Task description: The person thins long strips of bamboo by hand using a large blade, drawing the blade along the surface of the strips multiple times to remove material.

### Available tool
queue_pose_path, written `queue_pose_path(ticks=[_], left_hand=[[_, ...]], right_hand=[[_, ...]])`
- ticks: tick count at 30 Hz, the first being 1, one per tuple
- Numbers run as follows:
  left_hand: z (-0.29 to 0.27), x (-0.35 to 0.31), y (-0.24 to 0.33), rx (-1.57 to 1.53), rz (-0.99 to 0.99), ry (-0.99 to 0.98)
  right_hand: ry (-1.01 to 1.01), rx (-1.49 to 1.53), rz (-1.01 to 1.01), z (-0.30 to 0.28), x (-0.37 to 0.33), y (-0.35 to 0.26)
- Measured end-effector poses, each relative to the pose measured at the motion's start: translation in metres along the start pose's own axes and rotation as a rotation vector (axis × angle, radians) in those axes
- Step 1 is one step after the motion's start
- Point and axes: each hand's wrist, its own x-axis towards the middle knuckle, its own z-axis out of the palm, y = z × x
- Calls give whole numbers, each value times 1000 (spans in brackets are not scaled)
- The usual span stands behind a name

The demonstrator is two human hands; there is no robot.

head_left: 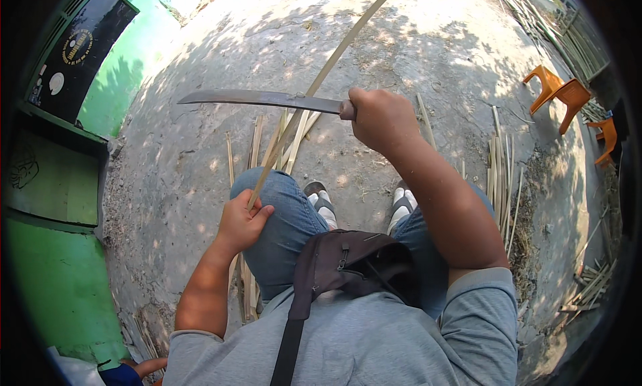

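My right hand [386, 121] is closed round the short handle of a machete [257, 98], its long curved blade pointing left. A long thin bamboo strip [334, 57] slants from my left knee up and away to the far right. Its near end is pinched in my left hand [241, 219], beside the knee. In the view the blade crosses the strip near the handle; whether it cuts in or only touches cannot be made out.
Split bamboo strips [257, 142] lie on the ground past my left knee, and more strips [498, 165] lie to the right. Orange plastic stools [572, 98] stand at far right. A green wall [53, 279] runs along the left. Another person's arm [150, 366] shows at lower left.
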Motion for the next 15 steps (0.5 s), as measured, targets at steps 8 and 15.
queue_pose_path(ticks=[8, 15], left_hand=[[-3, 5, -3, -77, -95, -97], [-1, 1, -10, -61, -52, -19]], right_hand=[[-7, 104, -106, 8, -15, -9], [84, 82, -13, 0, 3, 14]])
